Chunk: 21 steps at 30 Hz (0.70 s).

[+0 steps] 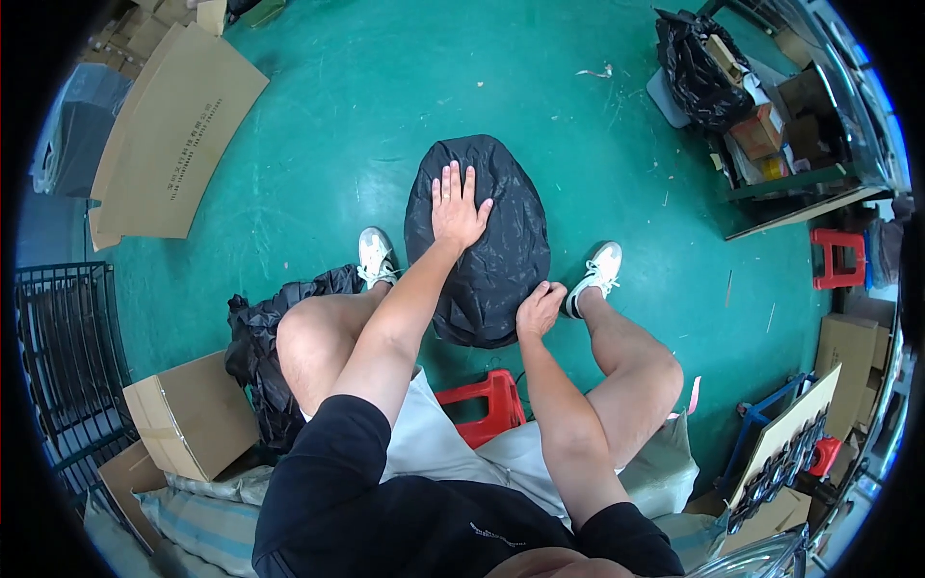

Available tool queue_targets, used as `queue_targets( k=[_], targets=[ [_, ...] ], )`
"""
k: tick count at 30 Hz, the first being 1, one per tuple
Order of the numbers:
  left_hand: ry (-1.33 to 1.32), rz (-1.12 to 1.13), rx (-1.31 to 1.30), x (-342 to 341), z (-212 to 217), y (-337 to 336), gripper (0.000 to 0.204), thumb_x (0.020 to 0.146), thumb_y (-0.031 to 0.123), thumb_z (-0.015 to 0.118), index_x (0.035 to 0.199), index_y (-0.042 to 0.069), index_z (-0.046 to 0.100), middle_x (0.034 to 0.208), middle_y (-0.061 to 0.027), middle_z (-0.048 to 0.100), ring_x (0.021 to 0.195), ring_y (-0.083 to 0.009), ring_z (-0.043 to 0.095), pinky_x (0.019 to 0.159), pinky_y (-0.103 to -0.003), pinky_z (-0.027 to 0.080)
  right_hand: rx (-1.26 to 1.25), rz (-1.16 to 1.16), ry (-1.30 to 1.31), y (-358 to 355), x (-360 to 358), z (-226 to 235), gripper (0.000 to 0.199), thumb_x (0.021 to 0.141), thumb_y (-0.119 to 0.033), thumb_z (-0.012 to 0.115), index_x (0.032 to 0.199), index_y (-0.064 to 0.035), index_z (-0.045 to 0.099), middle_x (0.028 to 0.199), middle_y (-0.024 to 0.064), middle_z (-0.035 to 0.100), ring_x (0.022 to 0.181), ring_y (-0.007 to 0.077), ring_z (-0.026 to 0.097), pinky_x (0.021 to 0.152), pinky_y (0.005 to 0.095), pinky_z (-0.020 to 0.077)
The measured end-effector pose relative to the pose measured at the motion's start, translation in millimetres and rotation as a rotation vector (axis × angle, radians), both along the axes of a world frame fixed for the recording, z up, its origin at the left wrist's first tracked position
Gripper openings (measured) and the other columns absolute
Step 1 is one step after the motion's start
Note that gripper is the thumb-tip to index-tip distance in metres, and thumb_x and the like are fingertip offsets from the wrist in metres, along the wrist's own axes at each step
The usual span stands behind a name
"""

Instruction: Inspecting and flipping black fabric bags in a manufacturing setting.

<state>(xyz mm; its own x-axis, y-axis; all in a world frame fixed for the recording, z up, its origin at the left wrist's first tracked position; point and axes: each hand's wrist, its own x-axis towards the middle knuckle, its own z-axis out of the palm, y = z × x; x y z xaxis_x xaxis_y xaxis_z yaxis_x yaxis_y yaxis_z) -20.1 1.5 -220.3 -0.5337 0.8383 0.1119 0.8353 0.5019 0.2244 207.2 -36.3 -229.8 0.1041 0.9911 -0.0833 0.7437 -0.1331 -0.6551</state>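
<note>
An oval bundle covered in black, crinkled fabric (491, 241) rests on the green floor between my feet. What lies under the cover is hidden. My left hand (458, 212) presses flat on its upper left part, fingers stretched and slightly spread. At the lower right edge of the bundle, my right hand (541, 308) has its fingers curled in against the black cover. Its fingertips are partly hidden, but they seem to grip the cover's edge.
A red stool (487, 405) is beneath me. Crumpled black plastic (260, 337) and a cardboard box (198, 414) lie at the left. A large cardboard sheet (183, 135) leans farther off. A black-lined bin (699, 77) stands at the far right, and another red stool (838, 258) below it.
</note>
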Motion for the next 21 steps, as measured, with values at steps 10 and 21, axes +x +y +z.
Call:
queue_targets(
  k=[10, 21],
  targets=[
    [-0.230, -0.169, -0.012, 16.3, 3.6, -61.6, 0.067, 0.096, 0.047, 0.045, 0.153, 0.015, 0.028, 0.161, -0.0079, 0.019, 0.149, -0.0298, 0.015, 0.120, -0.052, 0.010, 0.448, 0.623, -0.094, 66.5, -72.7, 42.2, 0.045, 0.092, -0.024, 0.054, 0.133, -0.0049, 0.051, 0.147, 0.0157, 0.042, 0.142, 0.0339, 0.030, 0.117, 0.0458, 0.0234],
    [-0.051, -0.048, -0.142, 16.3, 17.3, -77.2, 0.073, 0.087, 0.063, 0.050, 0.151, 0.033, 0.032, 0.162, -0.0067, 0.014, 0.148, -0.0414, 0.005, 0.107, -0.075, 0.006, 0.234, 0.804, -0.441, 54.4, -80.8, 18.3, 0.064, 0.094, -0.043, 0.047, 0.152, -0.0178, 0.033, 0.160, 0.0113, 0.020, 0.148, 0.0339, 0.016, 0.117, 0.0586, 0.0132]
  ],
)
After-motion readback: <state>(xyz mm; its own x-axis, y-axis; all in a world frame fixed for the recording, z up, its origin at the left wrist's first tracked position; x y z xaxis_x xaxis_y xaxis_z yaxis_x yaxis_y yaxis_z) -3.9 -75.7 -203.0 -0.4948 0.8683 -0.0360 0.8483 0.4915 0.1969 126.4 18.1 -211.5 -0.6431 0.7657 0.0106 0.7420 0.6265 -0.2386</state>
